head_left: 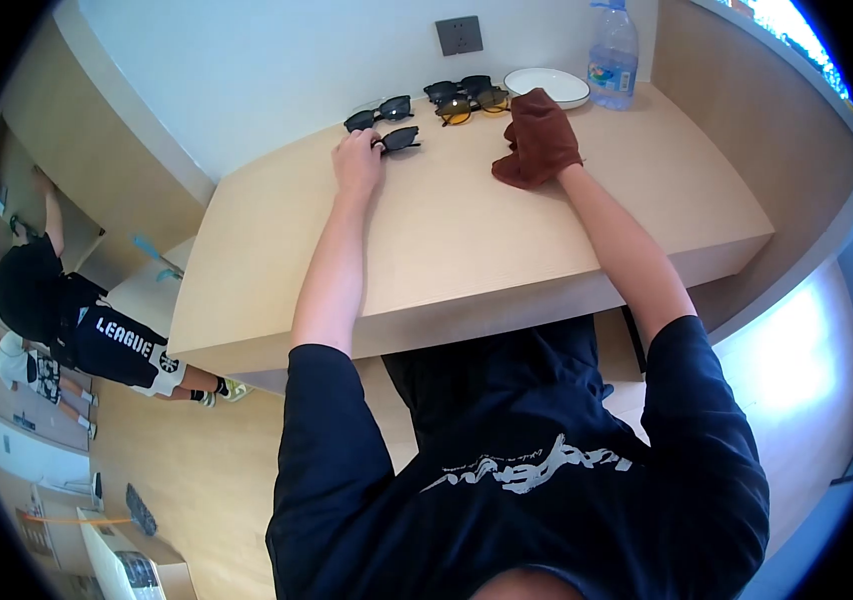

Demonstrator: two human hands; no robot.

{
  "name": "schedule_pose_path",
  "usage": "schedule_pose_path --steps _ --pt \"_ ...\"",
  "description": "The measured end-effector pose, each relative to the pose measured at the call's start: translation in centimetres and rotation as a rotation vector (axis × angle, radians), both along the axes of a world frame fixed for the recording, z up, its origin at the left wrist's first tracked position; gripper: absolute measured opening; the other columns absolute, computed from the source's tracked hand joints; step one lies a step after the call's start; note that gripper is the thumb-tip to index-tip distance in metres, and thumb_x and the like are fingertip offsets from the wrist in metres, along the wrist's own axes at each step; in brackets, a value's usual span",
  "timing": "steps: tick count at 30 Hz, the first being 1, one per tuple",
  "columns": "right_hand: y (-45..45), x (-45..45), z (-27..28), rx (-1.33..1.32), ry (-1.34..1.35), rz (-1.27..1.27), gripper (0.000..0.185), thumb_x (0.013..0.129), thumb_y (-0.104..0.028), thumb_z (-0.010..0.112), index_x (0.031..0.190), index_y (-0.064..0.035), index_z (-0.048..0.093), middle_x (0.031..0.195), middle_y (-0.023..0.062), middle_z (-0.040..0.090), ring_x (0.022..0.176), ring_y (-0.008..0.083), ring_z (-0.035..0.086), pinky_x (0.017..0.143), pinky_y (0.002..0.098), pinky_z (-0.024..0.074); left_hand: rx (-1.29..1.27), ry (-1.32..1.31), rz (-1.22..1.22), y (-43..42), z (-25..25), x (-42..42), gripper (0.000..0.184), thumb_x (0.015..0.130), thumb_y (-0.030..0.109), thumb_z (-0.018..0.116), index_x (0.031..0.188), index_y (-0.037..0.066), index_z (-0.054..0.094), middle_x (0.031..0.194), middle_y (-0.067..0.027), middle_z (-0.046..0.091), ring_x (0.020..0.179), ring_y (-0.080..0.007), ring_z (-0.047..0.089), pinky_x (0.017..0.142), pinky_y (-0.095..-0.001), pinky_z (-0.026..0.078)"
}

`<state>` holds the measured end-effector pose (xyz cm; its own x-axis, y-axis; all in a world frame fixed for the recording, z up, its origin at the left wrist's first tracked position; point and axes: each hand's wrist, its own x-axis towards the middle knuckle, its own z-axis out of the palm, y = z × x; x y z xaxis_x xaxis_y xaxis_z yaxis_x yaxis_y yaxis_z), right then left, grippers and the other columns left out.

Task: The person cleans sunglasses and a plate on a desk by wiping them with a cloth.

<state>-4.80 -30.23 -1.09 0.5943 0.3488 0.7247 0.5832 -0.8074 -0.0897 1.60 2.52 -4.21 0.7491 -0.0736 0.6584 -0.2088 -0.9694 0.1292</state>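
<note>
My left hand (357, 162) is closed on a pair of dark sunglasses (400, 139) at the left part of the wooden desk. Just behind it lies another dark pair (394, 107). Further right, near the wall, black sunglasses (473, 84) rest beside a pair with yellow lenses (458, 117). A brown cloth (547, 145) covers my right hand, and the fingers under it are hidden. Beyond the cloth is a white plate (567, 88), with a clear plastic bottle (613, 60) to its right.
The desk (467, 245) has a raised wooden side panel (777, 110) on the right. A wall socket (460, 36) is above the sunglasses. At the left, a person in dark clothes (32, 290) stands by a cabinet, with another person (17, 362) behind.
</note>
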Motion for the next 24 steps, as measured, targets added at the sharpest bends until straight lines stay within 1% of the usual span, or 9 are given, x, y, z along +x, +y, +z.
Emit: schedule_pose_path --steps 5,7,11,13,14,16,17,19,24 --pt "-0.4 0.0 0.2 -0.041 -0.012 0.035 0.040 0.053 -0.036 0.075 0.073 -0.0097 0.052 0.091 0.0064 0.059 0.104 0.0264 0.052 0.086 0.0302 0.0483 -0.100 -0.084 -0.017 -0.3 -0.5 1.3 0.021 0.081 0.016 0.069 0.102 0.014 0.067 0.099 -0.0035 0.064 0.105 -0.0242 0.058 0.089 -0.0401 0.044" --pt "-0.3 -0.2 0.0 -0.022 -0.030 0.018 0.041 0.052 -0.035 0.075 0.074 -0.0084 0.052 0.092 0.0067 0.060 0.104 0.0268 0.053 0.086 0.0310 0.0490 -0.118 -0.281 -0.032 -1.2 -0.4 -0.6 0.019 0.082 0.013 0.067 0.101 0.014 0.068 0.097 -0.0046 0.065 0.104 -0.0252 0.059 0.086 -0.0420 0.047" --pt "-0.1 -0.1 0.0 -0.014 0.031 0.031 0.044 0.052 -0.034 0.076 0.078 -0.0070 0.052 0.093 0.0072 0.060 0.104 0.0269 0.053 0.085 0.0319 0.0498 -0.106 -0.301 -0.002 -2.0 1.2 -3.5 0.022 0.085 0.017 0.066 0.106 0.012 0.068 0.095 -0.0093 0.068 0.095 -0.0299 0.063 0.084 -0.0401 0.050" --pt "-0.2 0.2 -0.1 0.011 -0.051 0.115 0.038 0.054 -0.025 0.070 0.077 -0.0052 0.046 0.075 0.0050 0.061 0.092 0.0265 0.051 0.076 0.0336 0.0480 -0.121 0.116 0.046 -3.3 2.6 -4.3 0.029 0.088 0.028 0.063 0.112 0.012 0.067 0.100 -0.0120 0.069 0.096 -0.0321 0.065 0.083 -0.0413 0.051" --pt "-0.2 0.4 -0.1 0.013 -0.058 0.115 0.038 0.054 -0.025 0.070 0.077 -0.0052 0.046 0.075 0.0050 0.061 0.092 0.0265 0.051 0.076 0.0336 0.0480 -0.118 0.108 0.046 -4.3 2.7 -4.7 0.029 0.088 0.028 0.063 0.112 0.012 0.067 0.100 -0.0120 0.069 0.096 -0.0321 0.065 0.083 -0.0413 0.051" --pt "-0.3 0.8 -0.4 0.021 -0.027 0.127 0.036 0.054 -0.026 0.070 0.074 -0.0052 0.048 0.075 0.0053 0.060 0.093 0.0265 0.052 0.077 0.0332 0.0478 0.035 0.169 0.047 -6.5 1.9 -5.2 0.035 0.090 0.038 0.058 0.109 0.010 0.068 0.101 -0.0148 0.070 0.094 -0.0322 0.066 0.080 -0.0430 0.052" --pt "-0.4 0.9 -0.6 0.022 -0.028 0.127 0.036 0.054 -0.026 0.070 0.074 -0.0052 0.048 0.075 0.0053 0.060 0.093 0.0265 0.052 0.077 0.0332 0.0478 0.035 0.168 0.046 -7.3 1.7 -5.1 0.035 0.090 0.038 0.058 0.109 0.010 0.068 0.101 -0.0148 0.070 0.094 -0.0322 0.066 0.080 -0.0430 0.052" --pt "-0.5 1.1 -0.7 -0.008 -0.131 0.184 0.031 0.054 -0.026 0.070 0.066 -0.0057 0.050 0.074 0.0061 0.058 0.092 0.0270 0.052 0.076 0.0331 0.0480 0.112 0.227 0.070 -8.0 0.9 -4.2 0.039 0.091 0.043 0.056 0.101 0.008 0.070 0.098 -0.0157 0.070 0.092 -0.0316 0.066 0.078 -0.0432 0.053" --pt "-0.4 1.3 -1.2 0.046 -0.189 0.260 0.027 0.053 -0.023 0.070 0.059 -0.0069 0.049 0.073 0.0076 0.054 0.089 0.0284 0.053 0.074 0.0336 0.0482 0.133 0.145 0.090 -6.9 -0.4 -2.8 0.041 0.090 0.045 0.057 0.093 0.006 0.071 0.093 -0.0153 0.069 0.091 -0.0313 0.066 0.078 -0.0436 0.053"
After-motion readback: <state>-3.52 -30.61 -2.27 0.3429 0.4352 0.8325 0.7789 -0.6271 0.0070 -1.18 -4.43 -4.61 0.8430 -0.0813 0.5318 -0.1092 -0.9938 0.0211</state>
